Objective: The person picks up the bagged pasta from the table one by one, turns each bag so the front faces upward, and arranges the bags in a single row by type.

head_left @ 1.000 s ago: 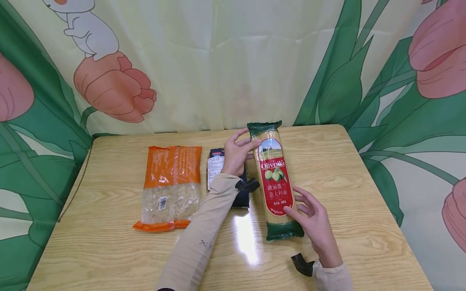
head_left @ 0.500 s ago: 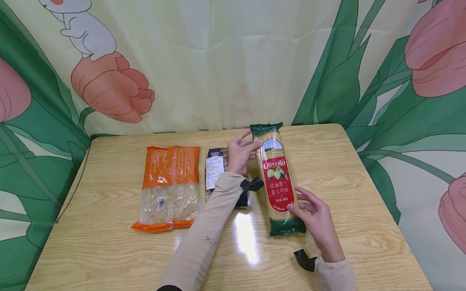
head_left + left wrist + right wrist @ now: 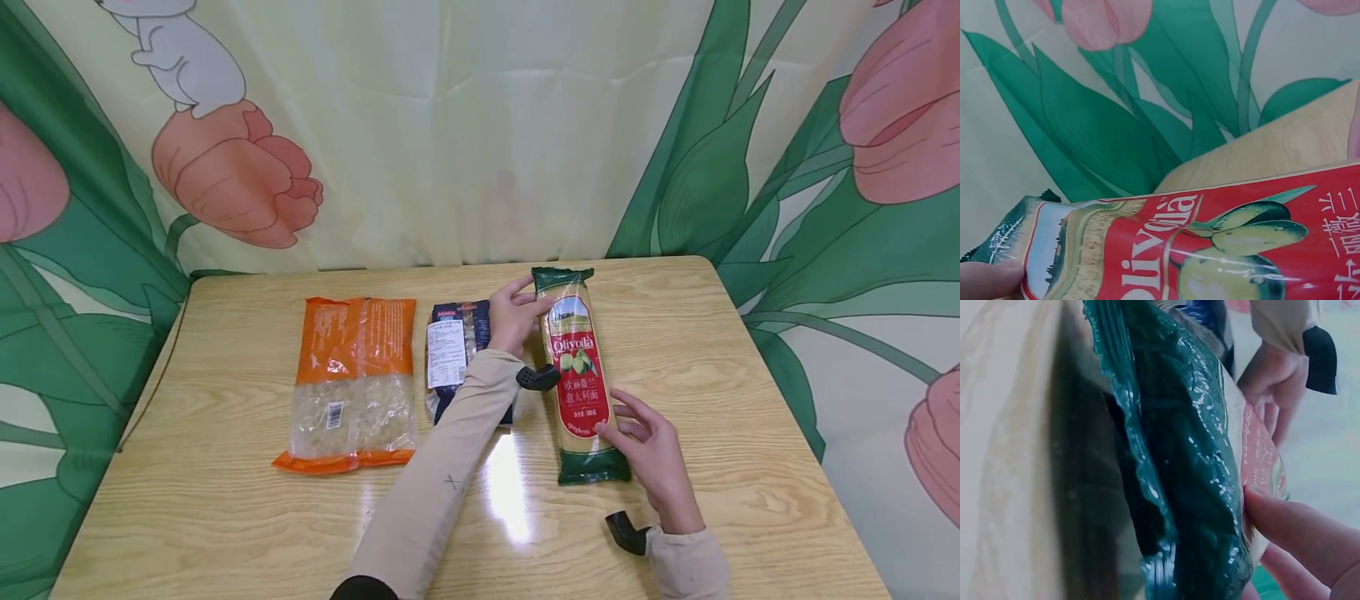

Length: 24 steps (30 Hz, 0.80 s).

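A spaghetti packet (image 3: 579, 367), red-labelled with green ends, is held between both hands toward the right of the table. My left hand (image 3: 513, 319) grips its far left edge, the thumb lying on the front; that thumb also shows at the lower left of the left wrist view. Near the bottom right my right hand (image 3: 651, 446) pinches the packet, thumb on the label and fingers at the side. In the right wrist view the packet's green end (image 3: 1179, 437) appears close up, with a dark shadow between it and the table. The packet's underside is hidden.
Left of the spaghetti lies a dark blue AGNESI packet (image 3: 447, 354) with a white label, partly covered by the left forearm. Farther left rests an orange and clear bag (image 3: 354, 387). The wooden table (image 3: 202, 500) ends at a flowered curtain (image 3: 465, 150).
Both hands have shifted the spaghetti packet to the right, its top end also coming nearer and turning more upright. More of the dark blue packet now shows beside the left hand.
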### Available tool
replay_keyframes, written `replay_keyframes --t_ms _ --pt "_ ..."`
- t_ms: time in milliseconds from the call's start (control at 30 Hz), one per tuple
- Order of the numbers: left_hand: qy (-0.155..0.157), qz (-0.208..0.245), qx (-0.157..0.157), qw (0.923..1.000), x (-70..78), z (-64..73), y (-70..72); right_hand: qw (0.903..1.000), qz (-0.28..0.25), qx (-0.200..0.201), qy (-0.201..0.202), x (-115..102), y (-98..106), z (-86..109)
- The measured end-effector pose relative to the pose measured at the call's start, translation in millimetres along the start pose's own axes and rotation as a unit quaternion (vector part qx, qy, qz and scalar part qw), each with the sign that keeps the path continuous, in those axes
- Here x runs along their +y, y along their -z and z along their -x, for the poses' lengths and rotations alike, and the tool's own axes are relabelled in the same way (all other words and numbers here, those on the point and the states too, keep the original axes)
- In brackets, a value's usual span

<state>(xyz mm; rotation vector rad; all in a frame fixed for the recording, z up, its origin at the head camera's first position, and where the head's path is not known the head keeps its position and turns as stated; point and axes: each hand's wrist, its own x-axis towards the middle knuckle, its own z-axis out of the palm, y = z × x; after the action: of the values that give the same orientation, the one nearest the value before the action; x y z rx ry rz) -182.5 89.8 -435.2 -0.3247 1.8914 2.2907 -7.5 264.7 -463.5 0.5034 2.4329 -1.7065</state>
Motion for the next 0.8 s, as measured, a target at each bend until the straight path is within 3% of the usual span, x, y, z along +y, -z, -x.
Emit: replay_keyframes --t_ms 233,433,667,800 --pt "0.014 -0.04 -0.019 0.9989 -8.1 -3.1 -2.8 0.9998 0.019 -0.011 -0.005 8.1 -0.6 -4.7" --pt "0.016 -0.087 -0.048 0.995 -16.2 -5.7 -4.6 0.9979 0.061 0.007 0.023 9.1 -1.1 -6.1" --pt "0.006 -0.204 -0.1 0.9738 -25.1 -4.2 -6.5 0.9927 0.114 0.02 0.035 7.7 -1.0 -5.1" --pt "0.002 -0.219 -0.105 0.9701 -25.4 -1.4 -7.6 0.9906 0.128 0.027 0.041 4.4 -0.5 -4.7"
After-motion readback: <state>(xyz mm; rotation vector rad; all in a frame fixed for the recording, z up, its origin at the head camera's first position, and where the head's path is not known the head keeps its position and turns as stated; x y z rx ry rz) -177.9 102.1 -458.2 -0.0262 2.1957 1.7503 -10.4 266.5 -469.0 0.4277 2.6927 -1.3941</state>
